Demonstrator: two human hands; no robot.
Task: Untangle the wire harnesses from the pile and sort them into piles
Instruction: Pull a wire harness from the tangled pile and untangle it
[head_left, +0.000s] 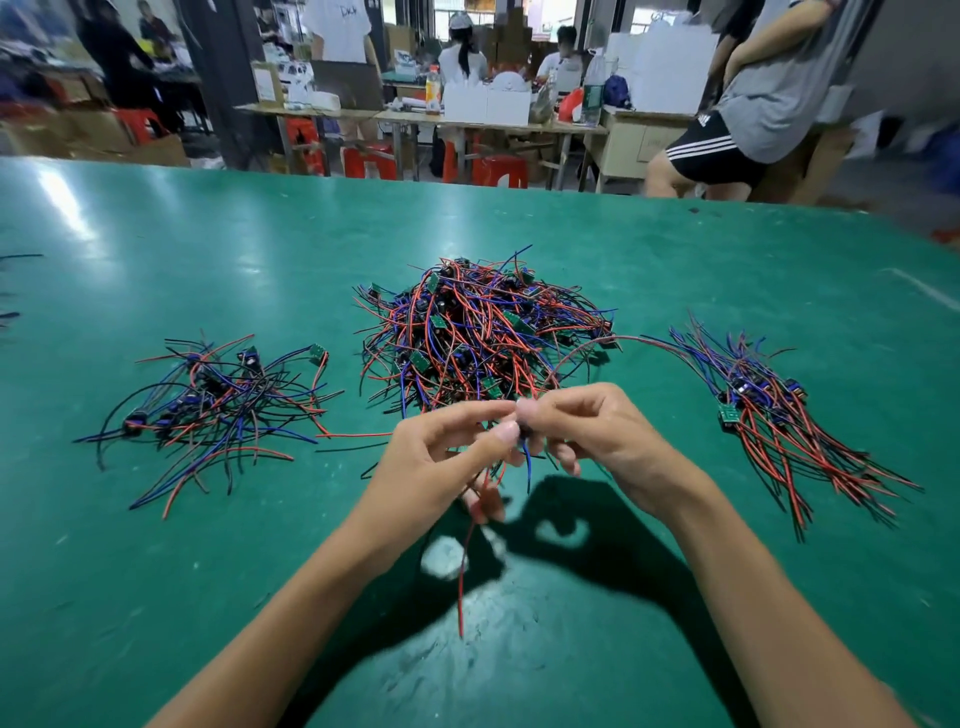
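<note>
Holding one wire harness (521, 446) between both hands, I am at the separation step: my left hand (441, 462) pinches it with thumb and forefinger, and my right hand (587, 436) pinches the same small dark part from the other side, fingers curled. Red and blue leads hang below my hands toward the bench (156, 234); one long red lead trails down toward me. A thin red-and-black lead arcs from my right hand toward the right pile (779, 415); I cannot tell whether it belongs to the held piece. The central pile (483, 332) remains large and knotted, so I judge the task far from complete. The next move calls for identifying the type, then laying it on the left pile (218, 405) or the right one. Leads are thin, flexible, glossy-insulated; small green boards are flat and rectangular; the bench mat is smooth and slightly reflective.
</note>
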